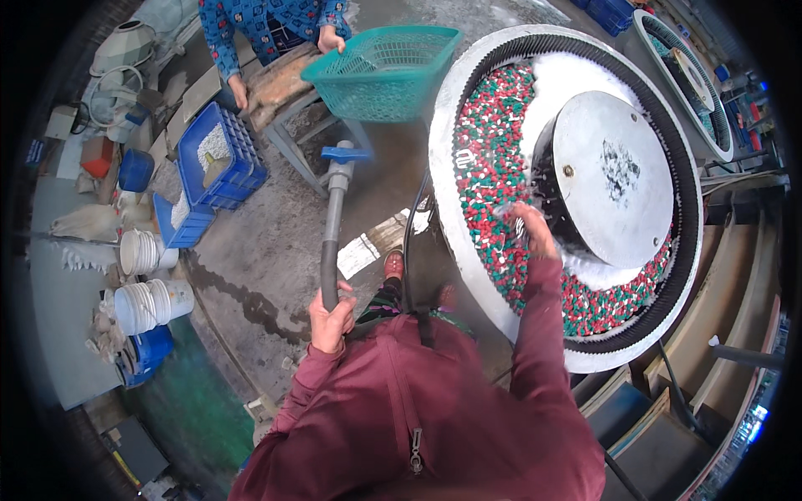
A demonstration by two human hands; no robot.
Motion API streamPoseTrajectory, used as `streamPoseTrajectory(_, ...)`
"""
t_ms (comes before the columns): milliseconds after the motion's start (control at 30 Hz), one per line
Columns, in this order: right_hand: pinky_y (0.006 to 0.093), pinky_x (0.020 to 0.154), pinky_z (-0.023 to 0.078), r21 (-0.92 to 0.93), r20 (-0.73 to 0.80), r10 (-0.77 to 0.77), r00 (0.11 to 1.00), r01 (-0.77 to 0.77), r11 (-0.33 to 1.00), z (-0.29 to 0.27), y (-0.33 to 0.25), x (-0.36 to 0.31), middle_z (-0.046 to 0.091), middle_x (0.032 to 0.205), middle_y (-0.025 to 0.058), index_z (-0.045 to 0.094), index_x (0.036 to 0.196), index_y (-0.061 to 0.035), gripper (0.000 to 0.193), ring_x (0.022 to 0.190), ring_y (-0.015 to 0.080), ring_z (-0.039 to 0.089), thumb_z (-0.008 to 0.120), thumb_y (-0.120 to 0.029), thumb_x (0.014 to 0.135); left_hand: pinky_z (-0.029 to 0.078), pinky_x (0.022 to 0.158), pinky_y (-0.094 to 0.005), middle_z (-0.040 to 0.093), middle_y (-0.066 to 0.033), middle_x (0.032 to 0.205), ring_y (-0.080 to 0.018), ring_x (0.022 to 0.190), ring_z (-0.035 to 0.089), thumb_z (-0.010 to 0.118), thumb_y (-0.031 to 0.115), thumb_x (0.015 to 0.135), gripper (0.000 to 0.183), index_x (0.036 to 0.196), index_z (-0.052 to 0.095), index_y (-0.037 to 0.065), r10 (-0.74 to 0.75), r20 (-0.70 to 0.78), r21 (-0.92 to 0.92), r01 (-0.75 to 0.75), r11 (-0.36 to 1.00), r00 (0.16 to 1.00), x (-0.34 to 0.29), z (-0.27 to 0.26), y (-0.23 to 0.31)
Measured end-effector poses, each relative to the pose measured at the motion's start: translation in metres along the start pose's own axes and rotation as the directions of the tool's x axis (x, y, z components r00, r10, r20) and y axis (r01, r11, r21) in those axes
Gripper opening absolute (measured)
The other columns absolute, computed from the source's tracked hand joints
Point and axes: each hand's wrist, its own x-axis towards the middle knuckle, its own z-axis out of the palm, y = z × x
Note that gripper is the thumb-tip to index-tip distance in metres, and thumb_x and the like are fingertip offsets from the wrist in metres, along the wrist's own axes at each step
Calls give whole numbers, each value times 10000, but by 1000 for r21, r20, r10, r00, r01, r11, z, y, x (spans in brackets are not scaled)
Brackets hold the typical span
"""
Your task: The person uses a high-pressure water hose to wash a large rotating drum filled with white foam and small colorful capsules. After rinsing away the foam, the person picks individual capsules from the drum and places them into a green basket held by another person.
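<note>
My left hand [331, 318] is closed around a grey pipe [332, 238] that rises away from me. At its far end sits a valve with a blue handle [346, 154]. My right hand [536, 232] reaches into a large round tub [458, 219] with a ribbed dark inner wall, its fingers apart just over small red, green and white pieces [494, 179]. Something whitish, perhaps foam, shows at those fingertips, but blur hides what it is. White foam [576, 79] lies against the tub's central drum, topped by a round metal plate [614, 179].
Across from me, a person in a blue patterned top [276, 29] touches a green basket [380, 79] on a stand. Blue crates [221, 163] with white granules and white buckets [150, 307] stand left. Another round tub [681, 83] is far right; wooden troughs [727, 275] lie right.
</note>
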Motion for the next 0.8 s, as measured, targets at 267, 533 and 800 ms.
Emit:
streamPoseTrajectory(267,245,752,417,-394,-83,-256,963,205,896,5,-1,28,642,865,103,615,1042,3,366,825,135,572,652,-206,744,259,362,-198,455,36,571,-21,400,363,574,-19,769,150,903,528,29,-2,5,66,2,998,1000,-21,-17,-8)
streamPoseTrajectory(533,317,497,493,435,288,63,956,-189,880,154,-151,48,641,821,63,574,1006,-77,213,630,197,614,551,-234,864,396,603,-204,519,33,698,-34,657,469,578,3,738,95,821,570,50,-23,43,221,13,975,999,-21,-34,-15)
streamPoseTrajectory(800,490,676,491,417,442,331,834,-517,747,312,-86,210,557,970,203,500,1044,-3,279,847,358,548,507,-208,856,423,668,-236,542,22,734,-75,699,505,601,38,739,101,836,573,51,36,57,246,-49,968,998,1,-62,-26)
